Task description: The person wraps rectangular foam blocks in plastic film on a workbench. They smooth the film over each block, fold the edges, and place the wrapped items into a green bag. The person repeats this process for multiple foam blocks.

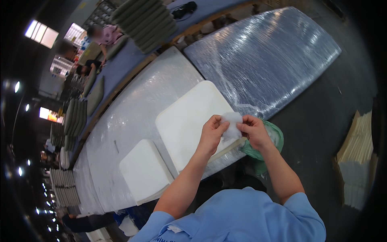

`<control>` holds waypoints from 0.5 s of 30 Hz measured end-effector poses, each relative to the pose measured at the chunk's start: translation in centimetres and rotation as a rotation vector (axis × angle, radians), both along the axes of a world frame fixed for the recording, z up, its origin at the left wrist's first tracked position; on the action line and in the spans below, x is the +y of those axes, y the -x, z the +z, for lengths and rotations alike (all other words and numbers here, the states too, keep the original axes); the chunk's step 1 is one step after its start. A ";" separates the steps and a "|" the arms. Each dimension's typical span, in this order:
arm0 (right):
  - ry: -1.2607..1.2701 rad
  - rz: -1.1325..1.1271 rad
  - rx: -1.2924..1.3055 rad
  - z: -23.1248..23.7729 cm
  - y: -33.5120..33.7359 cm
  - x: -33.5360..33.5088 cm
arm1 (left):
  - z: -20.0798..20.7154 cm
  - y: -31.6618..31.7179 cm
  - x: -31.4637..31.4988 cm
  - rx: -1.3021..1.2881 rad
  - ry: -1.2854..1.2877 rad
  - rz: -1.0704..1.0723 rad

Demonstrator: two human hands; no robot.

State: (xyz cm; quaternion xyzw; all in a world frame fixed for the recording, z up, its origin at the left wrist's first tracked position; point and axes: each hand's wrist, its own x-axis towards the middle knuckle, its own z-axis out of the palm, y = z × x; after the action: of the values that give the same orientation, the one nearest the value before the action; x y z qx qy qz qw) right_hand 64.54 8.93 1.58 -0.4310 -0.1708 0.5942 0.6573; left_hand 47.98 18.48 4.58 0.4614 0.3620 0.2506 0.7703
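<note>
Just right of centre, the left hand [213, 131] and right hand [254, 131] pinch a white fibre tuft [231, 124] by a white pad [188, 117]. I'd judge it's being teased apart; next calls for light pulling.

From where I stand, the camera rides on the person's head, the left of a side-by-side pair, and looks steeply down past the light blue short-sleeved cloth shirt [250, 215]. The bare left hand [213, 132] and bare right hand [254, 131] fall close before it, just right of the middle. Its wide fisheye bends the long pale worktop wrapped in clear plastic film [125, 105] and blackens the corners. The view leans, with a bright rectangular window [41, 34] slanting far off, upper left, and dark grey floor [314, 125] rightward.
</note>
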 end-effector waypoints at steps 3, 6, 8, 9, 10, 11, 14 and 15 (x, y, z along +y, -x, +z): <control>-0.020 0.004 -0.044 1.3 1.8 1.1 | 2.1 1.5 -0.9 -0.009 0.171 0.046; -0.069 0.036 -0.304 1.8 3.7 2.6 | 1.5 4.8 -1.0 0.066 0.075 -0.085; -0.095 0.077 -0.332 2.4 4.8 3.3 | 0.4 7.1 -0.7 0.134 -0.073 -0.022; -0.101 0.079 -0.293 2.7 5.4 3.3 | 0.1 8.0 -0.7 0.156 -0.119 0.002; -0.091 0.088 -0.280 2.6 5.8 3.2 | 0.1 8.6 -1.0 0.162 -0.151 0.024; -0.112 0.151 -0.217 2.4 6.4 3.0 | 0.2 9.0 -1.5 0.168 -0.170 0.039; -0.019 0.291 -0.226 2.1 7.3 2.2 | 1.1 9.7 -2.6 0.181 -0.213 0.037; -0.005 0.284 -0.224 2.1 7.5 2.2 | 1.4 10.0 -2.8 0.197 -0.239 0.023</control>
State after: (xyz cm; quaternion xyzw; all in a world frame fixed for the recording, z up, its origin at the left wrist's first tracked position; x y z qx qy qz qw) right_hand 56.99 11.17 3.66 -0.4645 -0.3036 0.6289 0.5446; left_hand 37.98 15.71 6.00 0.5679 0.4085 0.2544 0.6678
